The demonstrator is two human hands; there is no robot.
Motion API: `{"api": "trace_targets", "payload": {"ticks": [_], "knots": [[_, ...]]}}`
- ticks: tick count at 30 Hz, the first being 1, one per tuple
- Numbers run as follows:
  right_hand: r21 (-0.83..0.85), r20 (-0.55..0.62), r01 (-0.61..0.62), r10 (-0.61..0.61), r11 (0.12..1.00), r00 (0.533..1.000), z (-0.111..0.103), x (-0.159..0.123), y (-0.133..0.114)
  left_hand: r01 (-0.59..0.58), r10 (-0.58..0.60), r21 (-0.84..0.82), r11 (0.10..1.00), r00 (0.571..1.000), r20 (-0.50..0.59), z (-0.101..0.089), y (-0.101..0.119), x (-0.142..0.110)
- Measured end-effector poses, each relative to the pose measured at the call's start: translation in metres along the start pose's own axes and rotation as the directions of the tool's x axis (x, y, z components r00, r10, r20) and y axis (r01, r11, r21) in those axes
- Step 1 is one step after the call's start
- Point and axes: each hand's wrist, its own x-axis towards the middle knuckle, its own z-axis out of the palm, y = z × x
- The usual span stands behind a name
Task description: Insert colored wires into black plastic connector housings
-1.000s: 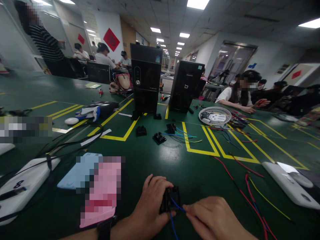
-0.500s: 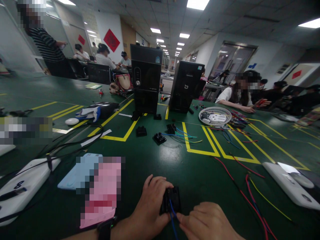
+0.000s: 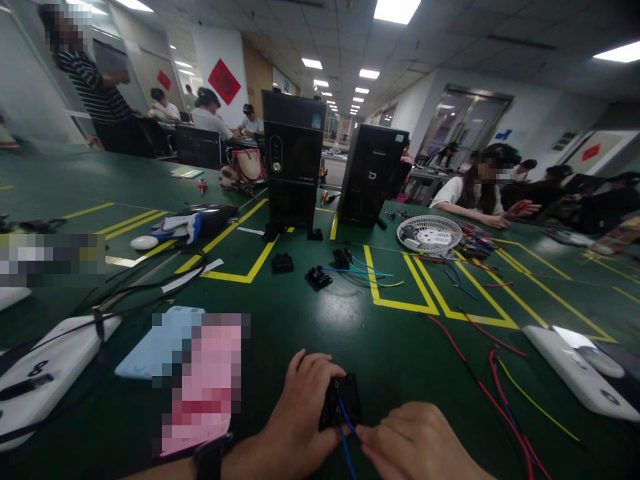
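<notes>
My left hand (image 3: 310, 400), with a dark watch on its wrist, grips a small black plastic terminal block (image 3: 349, 395) from its left side, close above the green table. Two blue wires come from the block's face. My right hand (image 3: 413, 437) pinches one blue wire (image 3: 349, 421) between thumb and forefinger at the block's lower right. The other blue wire hangs down between my hands. Beyond them on the table lie similar black blocks (image 3: 319, 277), and one (image 3: 343, 258) has blue and green wires running from it.
Red wires (image 3: 463, 357) and a yellow wire (image 3: 537, 397) lie to the right. A blue pouch (image 3: 140, 357) and a pink packet (image 3: 213, 373) are at left. Two black computer towers (image 3: 293, 160) and a white basket (image 3: 435, 233) stand further back. A person sits at far right.
My hands and the block have hardly moved. The standing person at the far left has raised an arm slightly.
</notes>
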Motion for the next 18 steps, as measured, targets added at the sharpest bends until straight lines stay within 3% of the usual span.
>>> {"api": "trace_targets", "payload": {"ticks": [9, 18], "knots": [[-0.060, -0.172, 0.070, -0.080, 0.996, 0.982, -0.010, 0.002, 0.000, 0.004, -0.004, 0.007, 1.000, 1.000, 0.007, -0.002, 0.003, 0.001], [-0.016, -0.010, 0.026, -0.026, 1.000, 1.000, 0.004, 0.000, 0.002, 0.016, -0.016, -0.007, 1.000, 1.000, 0.004, -0.001, 0.001, 0.000]]}}
